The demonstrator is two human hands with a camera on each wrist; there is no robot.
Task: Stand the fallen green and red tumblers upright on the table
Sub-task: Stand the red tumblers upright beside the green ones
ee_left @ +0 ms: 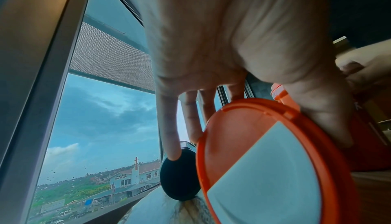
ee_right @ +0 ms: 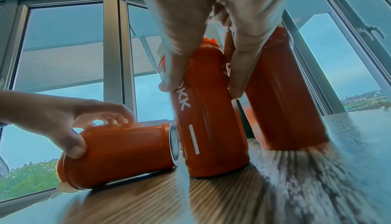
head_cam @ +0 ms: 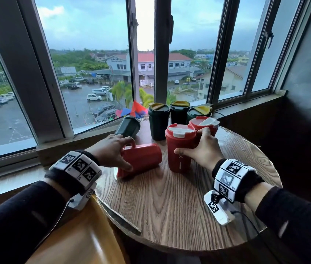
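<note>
Fallen red tumbler [head_cam: 140, 160]: lay with long axis left-right, lid leftward, left hand [head_cam: 111, 152] curled round its lid end. Right hand [head_cam: 201, 150] clasped upright red tumbler [head_cam: 179, 147].

- From head height we look forward and down over the round table [head_cam: 170, 206].
- Our wrist views sit low and close; all three share the fallen red tumbler [head_cam: 141, 159].
</note>
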